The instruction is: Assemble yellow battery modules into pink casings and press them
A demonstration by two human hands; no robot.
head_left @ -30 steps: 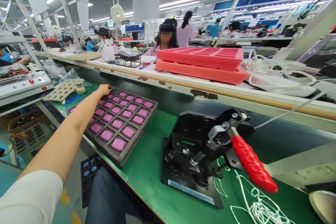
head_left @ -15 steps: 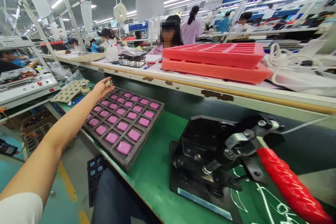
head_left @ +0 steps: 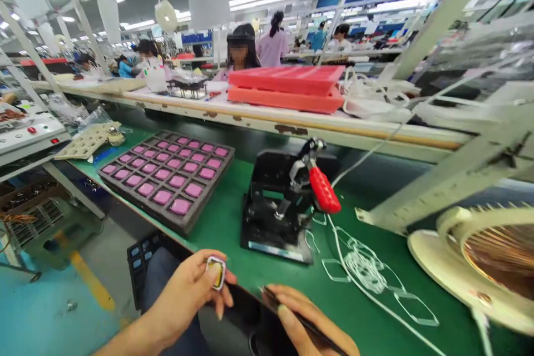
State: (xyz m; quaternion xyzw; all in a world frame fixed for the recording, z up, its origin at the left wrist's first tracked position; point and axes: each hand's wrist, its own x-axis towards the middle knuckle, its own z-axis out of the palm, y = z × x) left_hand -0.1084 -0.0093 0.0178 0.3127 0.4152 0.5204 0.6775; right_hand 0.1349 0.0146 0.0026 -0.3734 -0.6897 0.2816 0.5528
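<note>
hands: 2 [head_left: 187,289] | gold-faced small part: 1 [head_left: 216,272] | thin black tool: 1 [head_left: 304,317] | dark foam tray: 1 [head_left: 183,224] | red foam trays: 2 [head_left: 287,79] | red-handled hand press: 1 [head_left: 275,222] | beige perforated tray: 1 [head_left: 85,142] | fan: 1 [head_left: 442,250]

Both hands low before body: left hand [head_left: 183,295] pinching, right hand [head_left: 302,320] curled, gripping.

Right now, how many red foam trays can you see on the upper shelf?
2. The upper red foam tray sits stacked on the lower red foam tray, both on the upper shelf beyond the green bench. Others could be hidden beneath them.
</note>
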